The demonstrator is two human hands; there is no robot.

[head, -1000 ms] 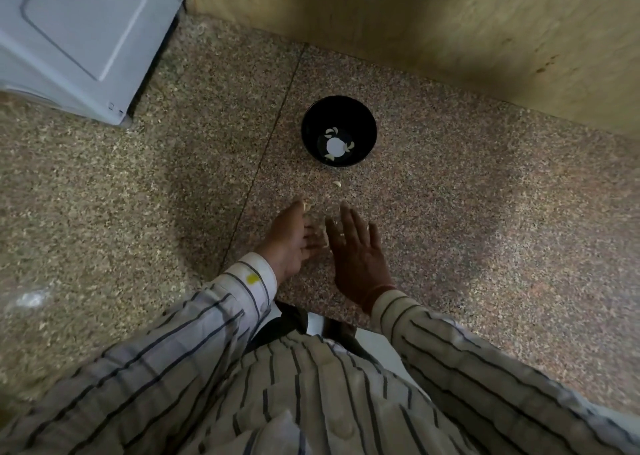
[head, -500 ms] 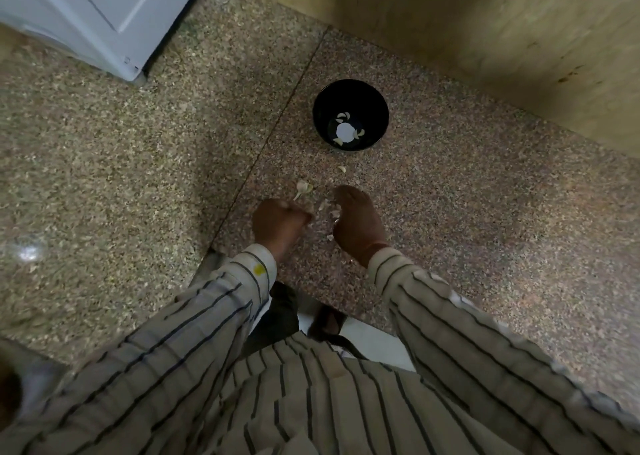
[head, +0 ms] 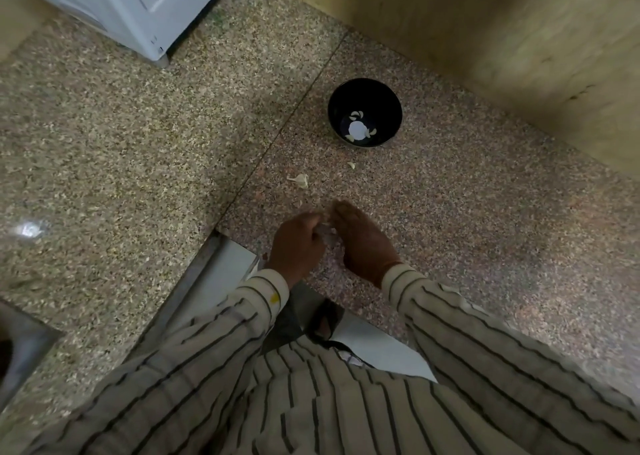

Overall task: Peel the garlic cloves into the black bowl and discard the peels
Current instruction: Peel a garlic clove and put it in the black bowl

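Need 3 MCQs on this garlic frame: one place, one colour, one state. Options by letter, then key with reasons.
1. Where does the round black bowl stand?
A. on the speckled stone counter
B. on the white appliance
C. in the person's lap

2. What colour are the peeled garlic cloves in the bowl?
A. green
B. white
C. red

3. How are the left hand and right hand?
A. spread flat, far apart
B. fingertips together, curled round something small
C. both inside the bowl

Key: 1 A, bowl sits on stone; 2 B, pale against black; 3 B, fingertips meet below the bowl.
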